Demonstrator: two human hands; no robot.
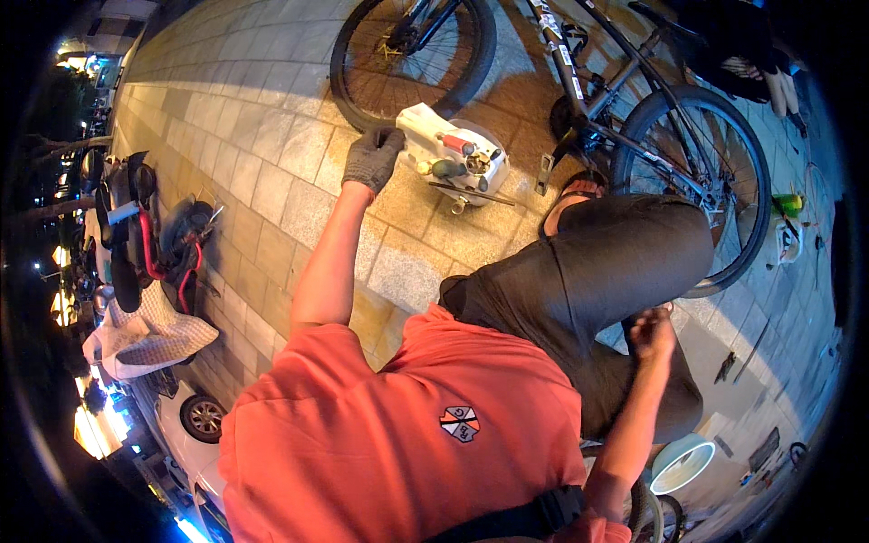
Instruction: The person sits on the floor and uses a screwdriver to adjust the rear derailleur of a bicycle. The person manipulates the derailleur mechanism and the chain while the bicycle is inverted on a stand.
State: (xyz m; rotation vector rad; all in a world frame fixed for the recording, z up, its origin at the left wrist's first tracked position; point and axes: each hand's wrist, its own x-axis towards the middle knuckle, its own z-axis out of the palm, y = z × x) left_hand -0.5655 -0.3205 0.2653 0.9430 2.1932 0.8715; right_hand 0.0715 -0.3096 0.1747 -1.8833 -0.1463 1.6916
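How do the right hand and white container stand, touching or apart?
Apart. The head view shows the right hand well clear of the white container, trousered leg between.

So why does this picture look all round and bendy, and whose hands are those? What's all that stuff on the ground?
There's no robot here, just a person. They wear a camera on their head, looking down, so you see their red-orange shirt and dark trousers from above. Its very wide lens makes straight things bend near the edges.

Both hands belong to that person. The left hand wears a grey glove and is at the edge of a white container; it may be gripping it. The right hand is bare, near the legs, and I can't tell whether it holds anything.

The container is on the paving with small things in it, including a red one. Just beyond is a bicycle.
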